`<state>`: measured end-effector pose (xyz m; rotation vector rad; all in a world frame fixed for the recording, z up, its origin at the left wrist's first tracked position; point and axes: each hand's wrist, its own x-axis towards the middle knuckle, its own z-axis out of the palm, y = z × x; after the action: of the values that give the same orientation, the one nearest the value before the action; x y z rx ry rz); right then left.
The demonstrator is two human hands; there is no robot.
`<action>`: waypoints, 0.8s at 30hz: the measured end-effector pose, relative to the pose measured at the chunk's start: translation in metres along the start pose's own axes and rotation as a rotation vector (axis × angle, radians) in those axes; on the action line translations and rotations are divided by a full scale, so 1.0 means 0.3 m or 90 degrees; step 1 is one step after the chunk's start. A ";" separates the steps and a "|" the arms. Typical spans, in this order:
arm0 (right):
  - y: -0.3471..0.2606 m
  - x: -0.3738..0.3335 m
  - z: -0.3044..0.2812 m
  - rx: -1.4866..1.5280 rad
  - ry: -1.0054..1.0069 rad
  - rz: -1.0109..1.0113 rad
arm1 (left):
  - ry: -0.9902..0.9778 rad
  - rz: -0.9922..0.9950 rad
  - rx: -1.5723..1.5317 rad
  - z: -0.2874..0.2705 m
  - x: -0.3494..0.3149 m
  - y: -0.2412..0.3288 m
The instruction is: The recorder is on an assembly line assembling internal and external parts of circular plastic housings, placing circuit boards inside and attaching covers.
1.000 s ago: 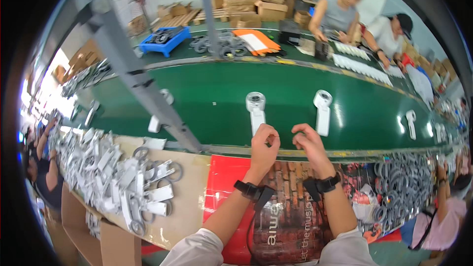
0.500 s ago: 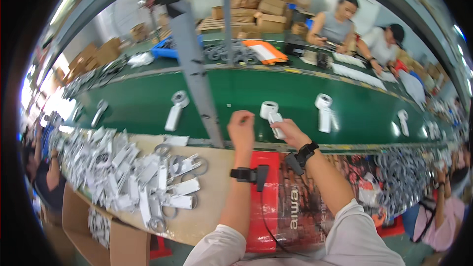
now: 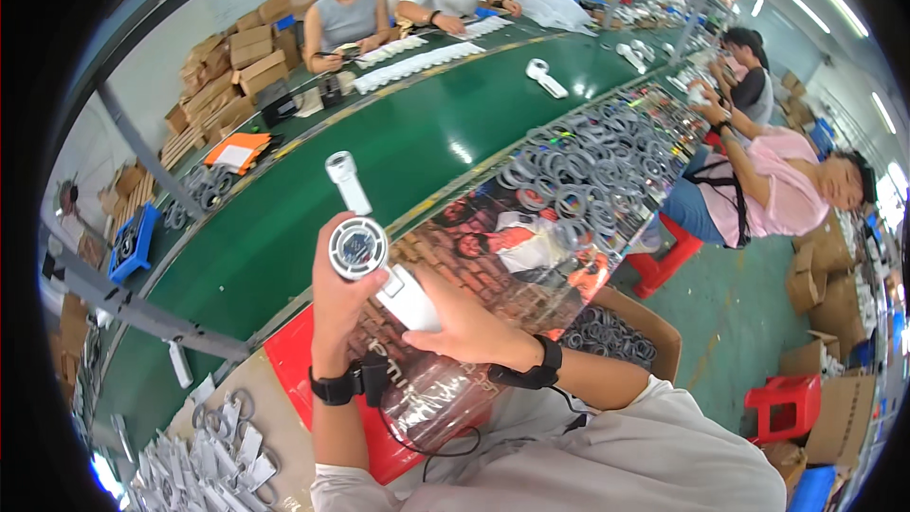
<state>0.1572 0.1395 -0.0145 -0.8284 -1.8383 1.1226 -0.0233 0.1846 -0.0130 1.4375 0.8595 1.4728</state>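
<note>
A white handheld fan (image 3: 409, 301) with a round vented head is held between my hands above the table's edge by the belt. My left hand (image 3: 334, 296) is closed around the fan's round head, whose open side shows dark inner parts. Along the handle, my right hand (image 3: 466, 324) grips with the thumb below and the fingers partly hidden. Just beyond, another white fan (image 3: 353, 192) lies on the green conveyor belt (image 3: 284, 218).
Grey rings (image 3: 578, 171) are heaped on the table to the right, with more in a cardboard box (image 3: 668, 337) below. White fan parts (image 3: 213, 465) pile up at lower left. A metal post (image 3: 142, 308) crosses the left side. A person in pink (image 3: 777, 180) sits at right.
My view has swung to the right. The fan in my right hand has come nearer, off the belt side, and my left hand has closed on its head.
</note>
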 end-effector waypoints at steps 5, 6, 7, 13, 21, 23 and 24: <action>0.025 -0.067 -0.126 -0.070 -0.083 -0.027 | -0.001 -0.020 0.058 0.085 -0.054 0.030; 0.017 -0.065 -0.176 -0.101 -0.141 0.002 | 0.005 -0.037 0.067 0.091 -0.060 0.042; 0.060 -0.063 -0.249 -0.190 -0.010 -0.062 | 0.006 -0.053 0.072 0.101 -0.062 0.052; 0.412 -0.159 -0.594 -0.783 0.277 0.199 | -0.033 -0.063 0.063 0.143 -0.080 0.063; 0.134 -0.086 -0.495 -0.441 0.315 0.001 | -0.198 0.034 0.112 0.123 -0.092 0.051; 0.024 -0.071 -0.403 -0.209 0.234 -0.023 | -0.221 -0.021 0.069 0.146 -0.122 0.084; -0.024 -0.070 -0.353 -0.169 0.204 -0.053 | -0.251 -0.007 0.045 0.163 -0.122 0.097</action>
<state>0.2593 0.1595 0.0152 -1.0088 -1.7513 0.6573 0.0195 0.1350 0.0043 1.6987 0.6755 1.1051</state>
